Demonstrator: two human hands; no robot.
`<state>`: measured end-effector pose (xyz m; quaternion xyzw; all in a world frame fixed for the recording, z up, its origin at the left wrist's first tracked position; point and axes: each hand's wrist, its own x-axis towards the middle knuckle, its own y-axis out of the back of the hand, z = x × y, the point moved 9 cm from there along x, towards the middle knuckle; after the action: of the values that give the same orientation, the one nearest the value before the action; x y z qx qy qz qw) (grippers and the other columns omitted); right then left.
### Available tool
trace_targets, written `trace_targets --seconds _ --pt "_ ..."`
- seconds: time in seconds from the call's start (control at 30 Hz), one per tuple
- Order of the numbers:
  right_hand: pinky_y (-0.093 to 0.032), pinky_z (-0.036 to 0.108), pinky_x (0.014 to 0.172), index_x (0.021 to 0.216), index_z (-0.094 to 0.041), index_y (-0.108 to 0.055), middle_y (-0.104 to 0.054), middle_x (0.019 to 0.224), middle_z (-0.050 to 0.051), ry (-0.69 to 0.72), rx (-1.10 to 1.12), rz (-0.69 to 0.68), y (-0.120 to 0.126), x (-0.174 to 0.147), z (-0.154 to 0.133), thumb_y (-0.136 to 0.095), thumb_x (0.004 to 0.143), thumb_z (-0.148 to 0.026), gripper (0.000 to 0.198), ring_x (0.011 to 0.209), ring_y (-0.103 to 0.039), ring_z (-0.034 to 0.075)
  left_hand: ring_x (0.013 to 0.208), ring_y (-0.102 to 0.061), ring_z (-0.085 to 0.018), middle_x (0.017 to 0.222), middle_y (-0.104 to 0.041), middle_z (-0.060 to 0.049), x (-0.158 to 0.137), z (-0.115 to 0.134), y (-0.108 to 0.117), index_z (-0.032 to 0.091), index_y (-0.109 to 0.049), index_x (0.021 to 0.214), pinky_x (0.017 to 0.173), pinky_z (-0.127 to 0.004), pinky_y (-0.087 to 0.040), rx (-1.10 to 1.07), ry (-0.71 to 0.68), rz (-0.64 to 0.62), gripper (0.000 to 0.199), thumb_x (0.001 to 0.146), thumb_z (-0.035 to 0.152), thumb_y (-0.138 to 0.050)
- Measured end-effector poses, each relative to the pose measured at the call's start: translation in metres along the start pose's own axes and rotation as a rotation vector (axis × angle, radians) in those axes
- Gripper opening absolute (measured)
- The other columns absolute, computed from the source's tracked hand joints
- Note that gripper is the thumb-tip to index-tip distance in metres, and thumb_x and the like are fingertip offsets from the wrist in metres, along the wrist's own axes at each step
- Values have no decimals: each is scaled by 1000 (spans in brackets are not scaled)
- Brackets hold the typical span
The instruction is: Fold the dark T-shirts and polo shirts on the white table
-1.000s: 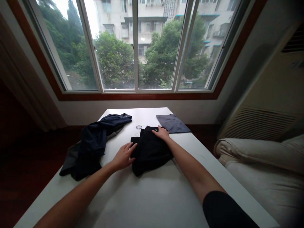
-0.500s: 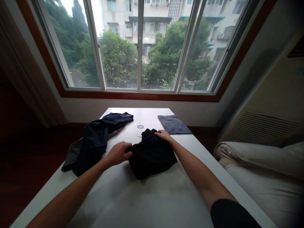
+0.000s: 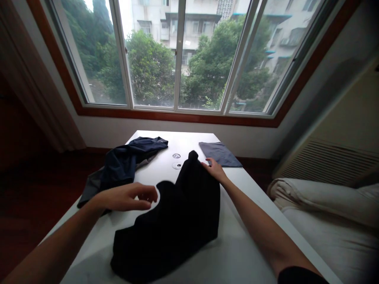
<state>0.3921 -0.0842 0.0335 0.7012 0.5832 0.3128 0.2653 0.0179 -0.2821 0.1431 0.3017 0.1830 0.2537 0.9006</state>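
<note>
A black cloth garment, its kind unclear, is partly spread and rumpled over the white table, with a raised peak at its far end. At that far right edge, my right hand grips the cloth between thumb and fingers. Just left of the garment hovers my left hand, its curved fingers apart and holding nothing. A dark blue and grey garment lies loosely along the table's left side. Toward the far right rests a flat, folded grey cloth.
Two round disc-like fittings are set in the white table beyond the black garment. A pale padded seat stands along the right side. The window and its wall lie past the far edge.
The black garment has gone from a compact bundle to a wider spread toward me and the left. My left hand has let go of it and moved left.
</note>
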Motion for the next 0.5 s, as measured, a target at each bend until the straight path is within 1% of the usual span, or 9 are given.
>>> trace_targets --seconds 0.07,0.1,0.17,0.23,0.27,0.33,0.4,0.43,0.5 --pt "-50 35 94 139 -22 -63 -73 121 12 41 -173 -201 -26 -15 -5 -68 91 -63 63 111 -68 31 113 -65 -28 128 -68 -10 16 -18 -14 25 -65 132 100 -39 -52 205 112 212 49 96 57 -59" --pt "-50 35 95 138 -24 -64 -73 123 11 77 -230 -282 -36 -23 -10 -69 90 -62 62 112 -68 31 121 -62 -31 136 -63 -12 22 -24 -31 26 -60 141 105 -42 -50 284 143 224 58 91 56 -65" --pt "-51 33 93 133 -26 -69 -74 122 8 181 -292 -397 -50 -37 -22 -73 87 -54 54 112 -68 31 129 -57 -37 146 -56 -14 30 -28 -74 30 -52 153 110 -48 -47 375 153 148 82 80 59 -77" --pt "-52 32 86 119 -25 -77 -78 109 6 268 -304 -518 -56 -45 -33 -75 83 -42 41 101 -71 29 131 -54 -42 150 -51 -17 29 -23 -113 32 -45 158 110 -54 -47 447 121 63 99 71 60 -83" --pt "-53 31 82 110 -23 -80 -78 99 5 282 -293 -605 -58 -48 -35 -75 80 -38 34 93 -72 28 129 -56 -43 148 -52 -18 25 -18 -128 31 -47 157 106 -56 -49 477 101 14 98 70 59 -83" --pt "-54 30 73 95 -20 -82 -77 85 4 226 -213 -799 -60 -51 -34 -75 75 -34 26 79 -71 25 114 -64 -41 133 -61 -18 13 -8 -152 29 -57 145 92 -52 -55 509 61 -132 75 76 49 -79" --pt "-55 29 69 94 -18 -82 -77 84 4 120 -36 -939 -57 -49 -34 -76 74 -37 28 74 -70 22 94 -69 -35 111 -68 -13 -2 0 -157 30 -67 126 76 -45 -56 478 23 -257 45 81 35 -71" --pt "-56 28 69 96 -18 -82 -78 86 5 71 69 -972 -55 -45 -38 -78 74 -39 31 74 -71 22 87 -70 -32 103 -69 -10 -11 3 -149 30 -69 118 71 -41 -54 445 12 -284 36 81 30 -68" --pt "-58 29 70 100 -17 -80 -79 91 6 -2 249 -987 -52 -33 -50 -82 73 -41 35 76 -72 22 82 -69 -27 98 -70 -5 -26 4 -110 31 -70 106 69 -36 -53 389 29 -220 29 78 25 -67"
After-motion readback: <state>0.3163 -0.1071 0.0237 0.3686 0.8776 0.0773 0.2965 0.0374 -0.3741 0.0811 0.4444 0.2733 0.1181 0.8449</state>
